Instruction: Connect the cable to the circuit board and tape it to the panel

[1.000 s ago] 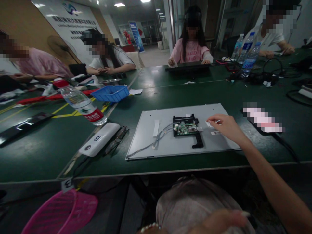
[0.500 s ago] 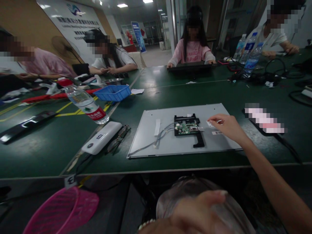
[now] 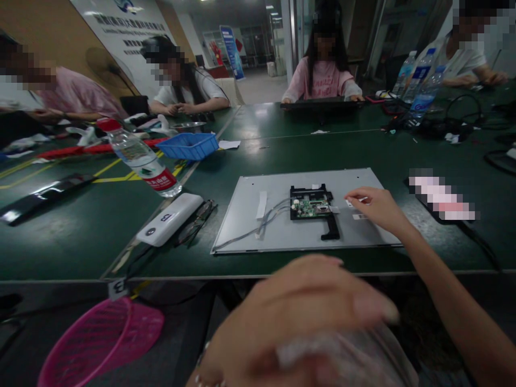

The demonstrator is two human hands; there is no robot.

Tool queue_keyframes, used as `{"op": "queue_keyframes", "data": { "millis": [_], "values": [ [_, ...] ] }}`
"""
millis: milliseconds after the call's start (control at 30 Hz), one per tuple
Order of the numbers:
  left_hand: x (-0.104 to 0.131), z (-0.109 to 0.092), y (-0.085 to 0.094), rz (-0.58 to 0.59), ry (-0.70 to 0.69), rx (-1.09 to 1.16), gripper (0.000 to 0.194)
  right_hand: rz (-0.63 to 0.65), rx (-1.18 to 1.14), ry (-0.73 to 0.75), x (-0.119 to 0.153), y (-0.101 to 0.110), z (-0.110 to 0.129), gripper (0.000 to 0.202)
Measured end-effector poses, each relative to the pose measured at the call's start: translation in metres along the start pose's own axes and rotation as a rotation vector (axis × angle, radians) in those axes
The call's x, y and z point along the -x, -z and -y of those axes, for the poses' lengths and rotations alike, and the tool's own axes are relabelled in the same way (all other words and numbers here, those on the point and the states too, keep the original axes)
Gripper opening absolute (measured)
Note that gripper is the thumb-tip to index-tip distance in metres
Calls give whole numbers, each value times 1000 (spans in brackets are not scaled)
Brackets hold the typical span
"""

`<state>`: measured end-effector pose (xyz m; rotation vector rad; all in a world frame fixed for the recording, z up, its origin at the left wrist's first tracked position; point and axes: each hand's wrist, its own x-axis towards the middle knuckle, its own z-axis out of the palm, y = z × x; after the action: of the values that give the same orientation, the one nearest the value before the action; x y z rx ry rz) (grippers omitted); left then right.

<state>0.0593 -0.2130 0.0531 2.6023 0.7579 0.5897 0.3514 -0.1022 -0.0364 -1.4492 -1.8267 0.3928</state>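
Observation:
My right hand point(image 3: 374, 208) rests over the right part of a flat grey display panel point(image 3: 237, 207). Its thumb and forefinger pinch a small white label point(image 3: 349, 201) at the panel's surface. A second printed label point(image 3: 360, 217) lies just below those fingers. Mid-panel sits a green circuit board point(image 3: 308, 207) in a black plastic bracket point(image 3: 331, 228), with grey cables point(image 3: 245, 235) running off to the left. Close to the camera, my left hand point(image 3: 298, 306) hovers blurred before the table edge, beaded bracelet at the wrist. Its fingers are loosely curved and apart, with nothing clearly held.
Left of the panel lie eyeglasses point(image 3: 196, 223), a white power bank point(image 3: 171, 220) and a water bottle point(image 3: 141, 158). A blue tray point(image 3: 189, 146) stands behind them. A phone point(image 3: 439, 199) is at right. A pink basket point(image 3: 100, 341) sits below the table edge. Co-workers sit around.
My left hand has risen from my lap toward the table edge and looks larger. My right hand stays at the label, almost unmoved. The view has shifted slightly.

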Motion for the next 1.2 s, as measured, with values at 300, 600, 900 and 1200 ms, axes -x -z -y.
{"op": "queue_keyframes", "data": {
  "millis": [300,600,900,1200],
  "values": [
    [-73,187,37,-133,387,-346,40,48,6,23,1,-1,6,22],
    [-64,220,30,-66,490,-289,22,47,-10,24,1,-5,10,24],
    [-60,208,47,-315,486,-28,21,5,-15,80,7,-12,43,24],
    [-52,178,24,-227,504,-56,18,92,51,315,11,-56,111,26]
  ]
}}
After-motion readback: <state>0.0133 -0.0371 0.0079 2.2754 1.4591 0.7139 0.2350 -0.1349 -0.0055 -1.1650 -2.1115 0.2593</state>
